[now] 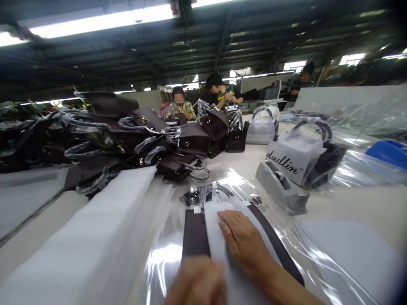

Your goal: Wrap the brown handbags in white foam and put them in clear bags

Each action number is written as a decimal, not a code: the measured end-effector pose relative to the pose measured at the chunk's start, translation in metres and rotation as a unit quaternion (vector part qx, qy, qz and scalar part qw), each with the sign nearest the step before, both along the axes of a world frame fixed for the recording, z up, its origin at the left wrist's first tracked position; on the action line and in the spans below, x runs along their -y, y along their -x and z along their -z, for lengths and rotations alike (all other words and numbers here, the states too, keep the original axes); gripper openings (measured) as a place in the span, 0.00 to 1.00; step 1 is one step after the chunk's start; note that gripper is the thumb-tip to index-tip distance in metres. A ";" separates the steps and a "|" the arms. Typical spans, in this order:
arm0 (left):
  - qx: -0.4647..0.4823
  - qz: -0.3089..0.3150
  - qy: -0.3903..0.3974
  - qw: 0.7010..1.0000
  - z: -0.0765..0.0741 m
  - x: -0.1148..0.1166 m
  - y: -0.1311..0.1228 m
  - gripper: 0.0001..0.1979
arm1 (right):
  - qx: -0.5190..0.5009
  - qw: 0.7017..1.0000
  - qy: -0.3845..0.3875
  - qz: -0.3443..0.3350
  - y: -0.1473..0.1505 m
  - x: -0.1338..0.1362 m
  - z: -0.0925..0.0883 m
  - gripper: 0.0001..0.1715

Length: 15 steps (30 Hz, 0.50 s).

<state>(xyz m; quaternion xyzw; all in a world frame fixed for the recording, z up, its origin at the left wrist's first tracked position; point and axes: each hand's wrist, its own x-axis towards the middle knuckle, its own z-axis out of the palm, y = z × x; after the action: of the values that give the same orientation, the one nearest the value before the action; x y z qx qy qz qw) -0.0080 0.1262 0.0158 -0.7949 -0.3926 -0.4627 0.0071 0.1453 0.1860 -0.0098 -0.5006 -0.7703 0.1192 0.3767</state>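
Note:
A dark brown handbag (194,231) lies flat in front of me on clear plastic. Its handles (219,192), wrapped in plastic film, point away from me. Over its middle runs a white sheet (214,237) of thin wrapping. My right hand (243,237) rests on that sheet with the palm down and fingers stretched forward, gripping nothing. Low in the view, my left hand (199,281) is smeared by motion above the near part of the bag; its fingers cannot be made out.
Dark handbags (190,140) are heaped at the back left. White foam sheets (104,228) lie stacked on the left. A grey tape dispenser (282,186) and a white-wrapped handbag (294,156) stand to the right, near clear plastic bags (356,167). Co-workers (222,93) sit across the table.

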 end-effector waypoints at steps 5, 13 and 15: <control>0.198 -0.070 0.477 0.854 -0.004 -0.125 0.036 0.13 | -0.067 0.991 0.117 0.000 -0.005 -0.002 -0.005 0.21; 0.258 0.155 0.725 0.620 0.056 -0.199 0.040 0.17 | -0.020 0.938 0.345 -0.040 -0.001 -0.071 -0.046 0.30; 0.276 0.199 0.748 0.570 0.063 -0.202 0.044 0.16 | -0.013 0.909 0.416 -0.024 0.006 -0.093 -0.046 0.32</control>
<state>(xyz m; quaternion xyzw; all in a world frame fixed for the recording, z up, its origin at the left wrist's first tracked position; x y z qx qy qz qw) -0.0519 0.3280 -0.0469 -0.4090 -0.4139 -0.1908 -0.7906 0.1394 0.2792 0.0359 -0.5914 -0.6580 0.4443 0.1409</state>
